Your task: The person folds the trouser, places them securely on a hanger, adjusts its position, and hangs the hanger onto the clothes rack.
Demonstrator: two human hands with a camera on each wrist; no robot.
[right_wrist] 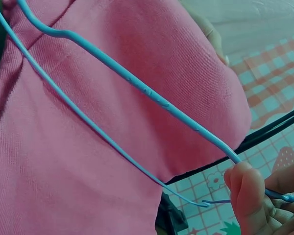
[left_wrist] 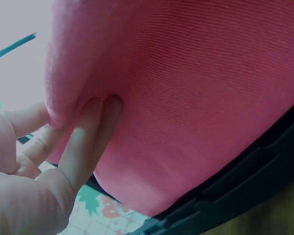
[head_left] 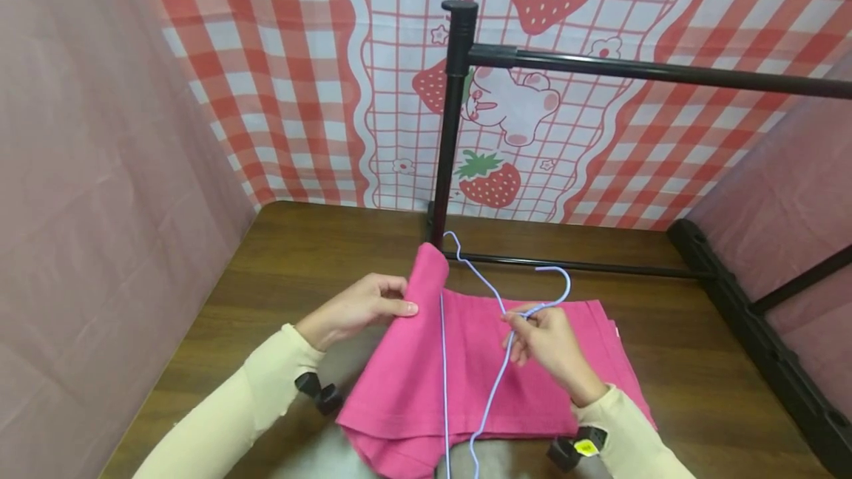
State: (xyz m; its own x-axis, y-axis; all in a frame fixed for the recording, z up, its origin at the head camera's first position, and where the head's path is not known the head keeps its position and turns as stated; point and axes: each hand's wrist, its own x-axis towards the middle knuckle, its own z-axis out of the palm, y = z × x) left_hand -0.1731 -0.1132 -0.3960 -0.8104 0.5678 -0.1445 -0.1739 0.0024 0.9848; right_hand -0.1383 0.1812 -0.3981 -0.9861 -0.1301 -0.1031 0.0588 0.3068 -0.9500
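Observation:
A pink garment (head_left: 542, 390) of ribbed cloth lies folded on the table, its left part lifted over the lower bar of a light-blue wire hanger (right_wrist: 147, 90). My left hand (head_left: 362, 309) pinches the raised edge between thumb and fingers; in the left wrist view, its fingers (left_wrist: 83, 137) press against the cloth's underside. With thumb and fingertips, my right hand (head_left: 542, 338) grips the hanger at its neck, just below the hook (head_left: 568, 283). The hanger's frame slants over the garment, one shoulder pointing away toward the rack's post, the other toward me and past the picture's bottom edge.
A black rack stands on the wooden table (head_left: 266, 257); its upright post (head_left: 450, 139) rises just beyond the garment, and its top rail (head_left: 632, 69) runs right. A low bar and a black foot (head_left: 745, 301) lie to the right. Behind hangs a checked strawberry curtain (head_left: 286, 80).

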